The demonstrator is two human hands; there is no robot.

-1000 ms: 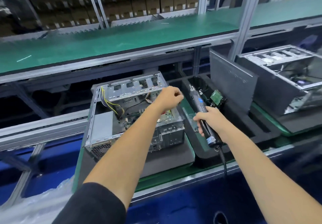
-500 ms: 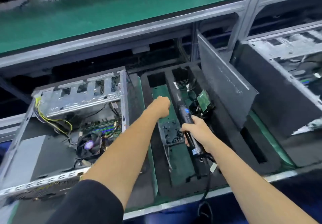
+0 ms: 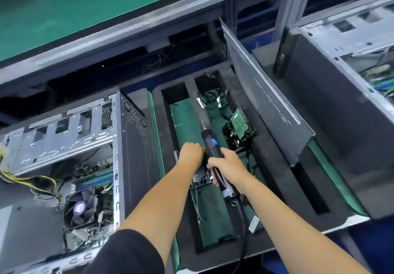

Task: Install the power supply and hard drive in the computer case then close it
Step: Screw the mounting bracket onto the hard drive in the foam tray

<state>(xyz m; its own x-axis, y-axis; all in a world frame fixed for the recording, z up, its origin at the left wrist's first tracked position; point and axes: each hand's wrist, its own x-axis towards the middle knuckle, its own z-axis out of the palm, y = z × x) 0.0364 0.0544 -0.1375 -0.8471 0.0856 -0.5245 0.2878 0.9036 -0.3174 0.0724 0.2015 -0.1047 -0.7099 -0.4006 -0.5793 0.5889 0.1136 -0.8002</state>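
With the computer case open and its side panel off, your right hand gripped the electric screwdriver, your curled left hand dipped into the screw tray, and the hard drive lay uninstalled at one o'clock.

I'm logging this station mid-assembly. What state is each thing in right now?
Grey metal computer case: side open, fan and cables exposed.
Dark grey side panel: off, leaning tilted in the black foam tray.
Black hard drive with green circuit board: uninstalled, tilted in the tray.
Black electric screwdriver: held by right hand.
Left hand: reaching down over small screw box, fingers hidden.
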